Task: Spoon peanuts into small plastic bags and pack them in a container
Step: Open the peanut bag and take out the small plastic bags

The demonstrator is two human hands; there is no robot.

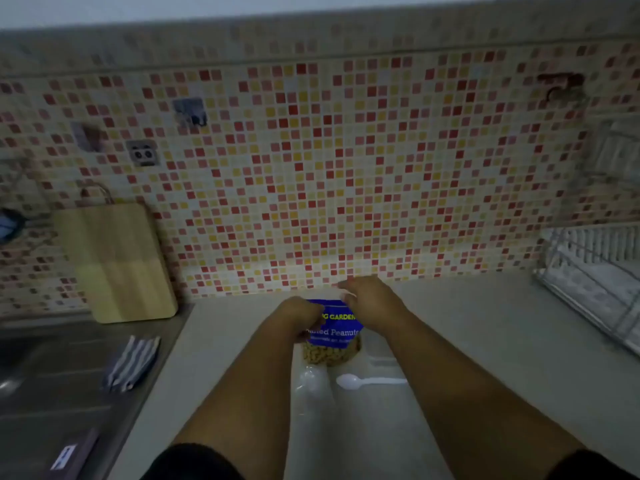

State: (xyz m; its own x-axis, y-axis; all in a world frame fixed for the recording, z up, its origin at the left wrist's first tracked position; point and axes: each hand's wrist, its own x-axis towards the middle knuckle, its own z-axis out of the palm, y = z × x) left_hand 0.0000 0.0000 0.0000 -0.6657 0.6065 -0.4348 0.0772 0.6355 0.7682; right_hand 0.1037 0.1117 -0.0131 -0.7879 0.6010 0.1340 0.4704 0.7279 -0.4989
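Peanut bag (332, 332): it was stood on the desk (467, 341), at the far side, just before the tiled wall (346, 168), between the two hands.
Long axis: it was kept vertical, the mouth pointed up and the blue label turned to the near side; peanuts were seen settled in the clear lower part.
Left hand (298, 311): the bag's upper left edge was gripped, the fingers curled onto it.
Right hand (367, 299): the top right edge was pinched by the fingers.
Reason for the hold: the top was probably taken from both sides so that it could be pulled open, and the bag left upright so that nothing would spill.
Spoon (367, 381): it was laid flat just near of the bag, bowl to the left, handle to the right, presumably kept within reach.
Small plastic bags (311, 386): something clear was seen beside the spoon, too blurred to be counted.
Surroundings: a cutting board (117, 261) was leaned on the wall at the left, and a dish rack (595, 271) was set at the right.
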